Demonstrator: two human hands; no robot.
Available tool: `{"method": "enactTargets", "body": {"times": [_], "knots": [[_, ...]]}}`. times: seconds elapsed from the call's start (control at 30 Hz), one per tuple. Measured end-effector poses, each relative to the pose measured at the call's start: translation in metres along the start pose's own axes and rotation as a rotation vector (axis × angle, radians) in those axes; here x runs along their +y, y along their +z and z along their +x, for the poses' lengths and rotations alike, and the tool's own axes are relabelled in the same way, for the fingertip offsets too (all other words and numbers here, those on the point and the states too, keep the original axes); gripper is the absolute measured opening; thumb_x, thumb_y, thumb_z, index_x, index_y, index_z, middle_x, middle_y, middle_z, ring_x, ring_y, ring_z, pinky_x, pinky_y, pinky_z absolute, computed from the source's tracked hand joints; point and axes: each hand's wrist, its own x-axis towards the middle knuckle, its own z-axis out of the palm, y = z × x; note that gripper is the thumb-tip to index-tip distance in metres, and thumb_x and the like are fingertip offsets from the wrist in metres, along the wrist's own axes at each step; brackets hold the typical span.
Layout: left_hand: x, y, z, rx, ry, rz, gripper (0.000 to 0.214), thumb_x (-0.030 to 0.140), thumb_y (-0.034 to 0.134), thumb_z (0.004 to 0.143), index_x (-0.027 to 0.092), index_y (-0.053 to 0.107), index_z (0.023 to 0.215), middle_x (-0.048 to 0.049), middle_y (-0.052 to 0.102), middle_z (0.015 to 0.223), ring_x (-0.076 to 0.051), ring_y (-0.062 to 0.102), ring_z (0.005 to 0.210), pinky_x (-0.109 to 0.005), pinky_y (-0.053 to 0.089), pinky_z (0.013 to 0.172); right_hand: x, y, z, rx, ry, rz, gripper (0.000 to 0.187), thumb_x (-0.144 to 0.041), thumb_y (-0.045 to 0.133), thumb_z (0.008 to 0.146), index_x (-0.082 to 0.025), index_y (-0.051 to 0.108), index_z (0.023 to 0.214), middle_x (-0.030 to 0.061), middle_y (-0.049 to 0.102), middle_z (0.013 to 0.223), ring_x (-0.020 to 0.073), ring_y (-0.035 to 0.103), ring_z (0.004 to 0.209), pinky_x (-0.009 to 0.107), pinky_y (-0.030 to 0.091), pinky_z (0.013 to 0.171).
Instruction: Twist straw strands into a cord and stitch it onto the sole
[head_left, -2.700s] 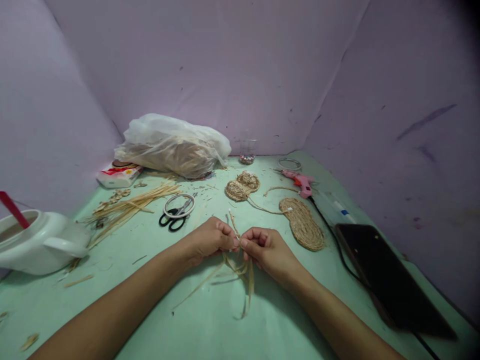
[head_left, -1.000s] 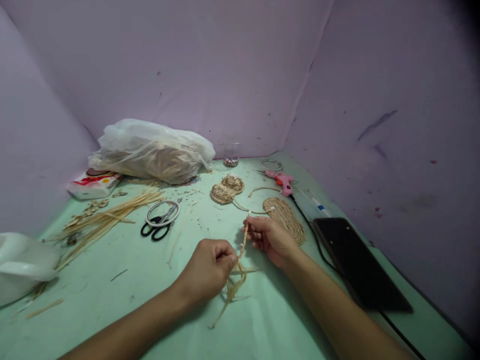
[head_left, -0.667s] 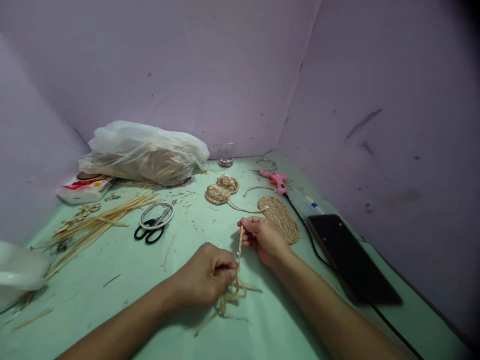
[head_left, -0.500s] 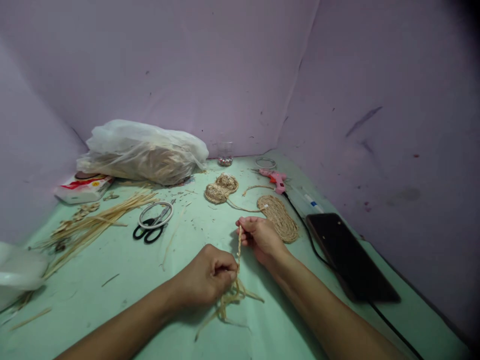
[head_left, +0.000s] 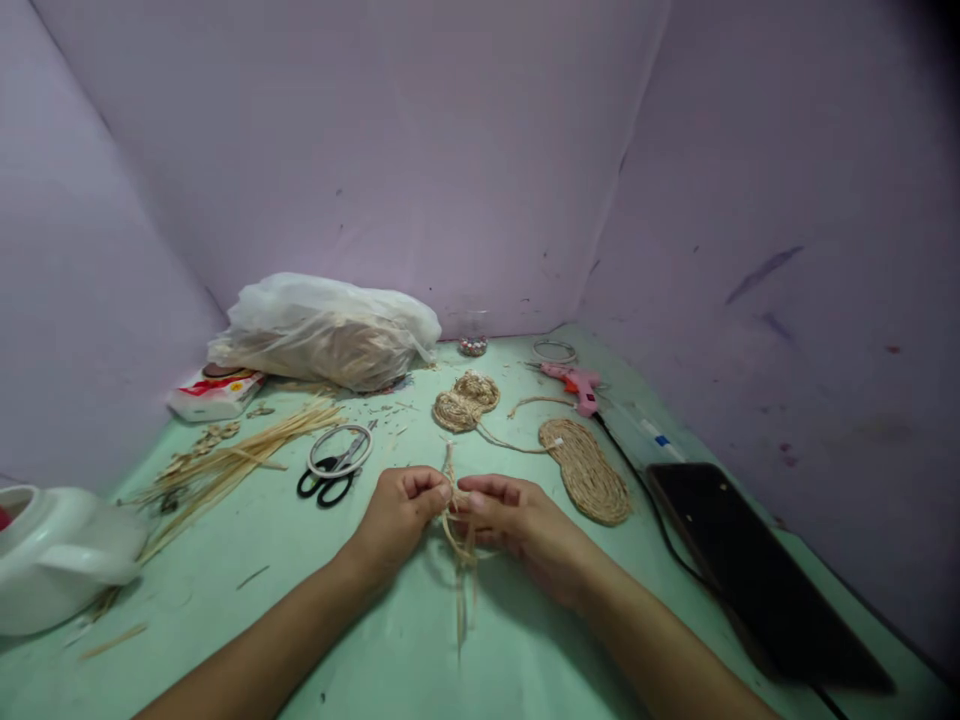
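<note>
Left hand (head_left: 397,510) and right hand (head_left: 517,520) meet low at centre over the green table (head_left: 420,665). Both grips are closed, fingertips pinching a straw braid (head_left: 452,478) between them. The plaited end sticks up above the fingers and the loose strands hang down onto the table below the hands.

Far left: white pot (head_left: 60,545), partly out of view. Right: flat black slab (head_left: 750,560), maybe a tablet or phone, hard to tell, with a black cable (head_left: 651,508) running past it.

Just beyond the hands: black scissors (head_left: 330,478) under a metal ring (head_left: 340,450), with a straw bundle (head_left: 225,465) to their left and a woven oval mat (head_left: 585,482) on the right. Further back: rope coil (head_left: 465,400), pink glue gun (head_left: 574,380) and a red-and-white box (head_left: 214,392). At the wall: plastic bag (head_left: 330,330) of fibre and a small bead jar (head_left: 472,345).
</note>
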Motion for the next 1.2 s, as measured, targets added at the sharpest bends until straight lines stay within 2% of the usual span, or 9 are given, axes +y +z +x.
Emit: {"method": "enactTargets", "body": {"times": [0.17,0.27,0.4,0.53,0.57,0.7,0.83,1.03,1.2], "knots": [[-0.001,0.004,-0.001,-0.039,-0.036,0.002,0.024,0.035,0.060,0.061,0.012,0.053,0.056,0.0071,0.037,0.040,-0.003,0.022,0.037,-0.020,0.014,0.040,-0.001,0.001,-0.002,0.024,-0.058,-0.255,0.020,-0.026,0.070,0.057,-0.010,0.063,0.069,-0.0008,0.057,0.056,0.0060,0.046,0.048,0.020,0.035,0.052],[0.000,0.002,0.000,-0.034,-0.034,0.028,0.024,0.034,0.059,0.061,0.013,0.052,0.055,0.0074,0.036,0.040,-0.003,0.022,0.038,-0.020,0.013,0.040,-0.016,-0.013,-0.006,0.026,0.044,-0.375,0.014,-0.025,0.062,0.062,-0.012,0.064,0.065,-0.0035,0.050,0.046,0.0059,0.041,0.043,0.020,0.033,0.048],[-0.002,-0.002,0.004,0.063,-0.033,0.070,0.022,0.033,0.056,0.061,0.013,0.049,0.054,0.0091,0.031,0.037,-0.003,0.019,0.037,-0.020,0.011,0.041,-0.040,-0.041,-0.012,0.130,0.114,-0.846,0.019,-0.028,0.056,0.067,-0.013,0.065,0.059,-0.0035,0.044,0.035,0.0075,0.035,0.035,0.022,0.029,0.041],[-0.005,0.000,0.005,0.067,-0.027,0.084,0.022,0.033,0.056,0.060,0.012,0.051,0.054,0.0078,0.033,0.040,-0.004,0.021,0.040,-0.021,0.013,0.042,-0.044,-0.040,-0.017,0.677,-0.472,-1.046,0.024,-0.030,0.057,0.067,-0.016,0.068,0.084,0.0056,0.065,0.074,0.0125,0.052,0.053,0.024,0.038,0.051],[-0.005,0.002,0.004,0.056,-0.021,0.081,0.023,0.033,0.056,0.059,0.012,0.051,0.054,0.0070,0.035,0.041,-0.004,0.023,0.041,-0.021,0.015,0.043,-0.041,-0.033,-0.018,0.690,-0.535,-0.969,0.027,-0.033,0.056,0.069,-0.016,0.068,0.086,0.0071,0.066,0.080,0.0132,0.053,0.055,0.025,0.040,0.051],[-0.004,0.009,0.000,0.000,0.002,0.070,0.023,0.032,0.058,0.059,0.012,0.051,0.052,0.0050,0.040,0.045,-0.006,0.029,0.045,-0.021,0.021,0.046,-0.019,-0.001,-0.019,0.364,-0.255,-0.826,0.036,-0.036,0.060,0.066,-0.011,0.067,0.090,0.0043,0.062,0.055,0.0123,0.050,0.044,0.023,0.037,0.043],[-0.003,0.012,-0.002,-0.050,-0.011,0.037,0.021,0.031,0.059,0.058,0.012,0.052,0.051,0.0023,0.046,0.048,-0.008,0.037,0.049,-0.022,0.029,0.051,-0.002,0.008,-0.015,0.163,-0.295,-0.913,0.023,-0.027,0.057,0.068,-0.015,0.069,0.085,0.0003,0.060,0.057,0.0079,0.044,0.045,0.020,0.032,0.044],[-0.010,0.008,0.000,-0.070,0.029,0.169,0.016,0.026,0.054,0.060,0.012,0.053,0.052,0.0034,0.043,0.048,-0.008,0.035,0.048,-0.021,0.026,0.049,0.004,0.005,-0.011,0.193,-0.231,-0.862,0.019,-0.024,0.052,0.069,-0.013,0.067,0.065,-0.0013,0.053,0.045,0.0082,0.041,0.042,0.020,0.031,0.043],[-0.004,0.007,0.000,-0.078,0.036,0.252,0.015,0.023,0.052,0.060,0.012,0.050,0.050,0.0038,0.042,0.047,-0.007,0.033,0.047,-0.020,0.025,0.047,0.009,0.009,-0.007,0.223,-0.097,-0.562,0.014,-0.023,0.053,0.066,-0.013,0.057,0.056,-0.0023,0.049,0.041,0.0075,0.040,0.035,0.020,0.031,0.037]]}}
